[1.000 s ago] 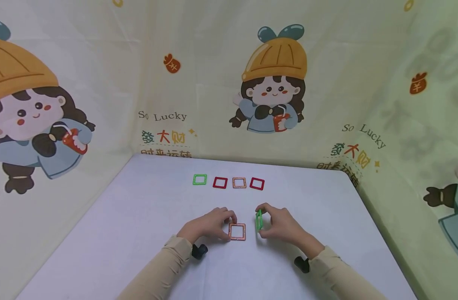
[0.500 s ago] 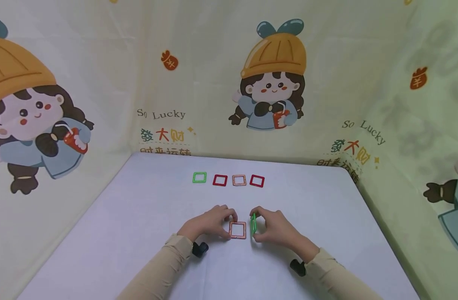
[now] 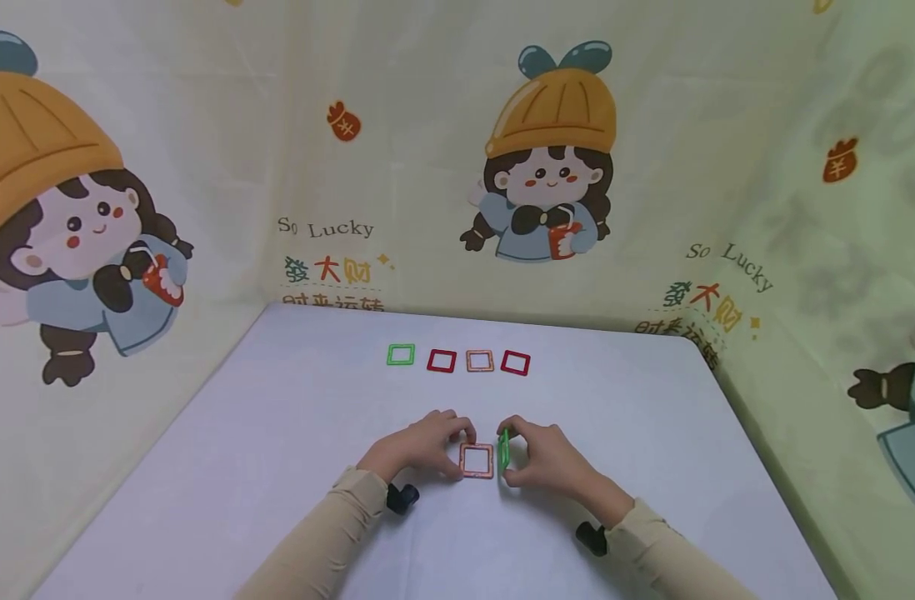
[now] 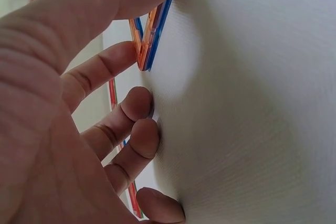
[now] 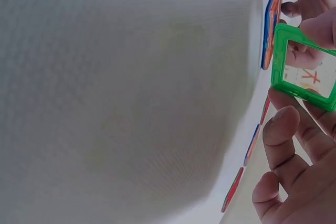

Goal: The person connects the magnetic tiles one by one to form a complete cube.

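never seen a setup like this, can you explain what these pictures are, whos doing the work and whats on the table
There is no machine arm here: a person works with two bare hands. The wide picture comes from a camera worn on the head, looking forward and down. The two close-ups come from cameras on the wrists, probably the small black blocks, so they look tilted.

Across the white table runs a row of four square frames: far green frame, first red frame, far orange frame and second red frame.

Nearer the person, the left hand grips the near orange frame by its edges. The right hand holds the near green frame upright, just to its right.
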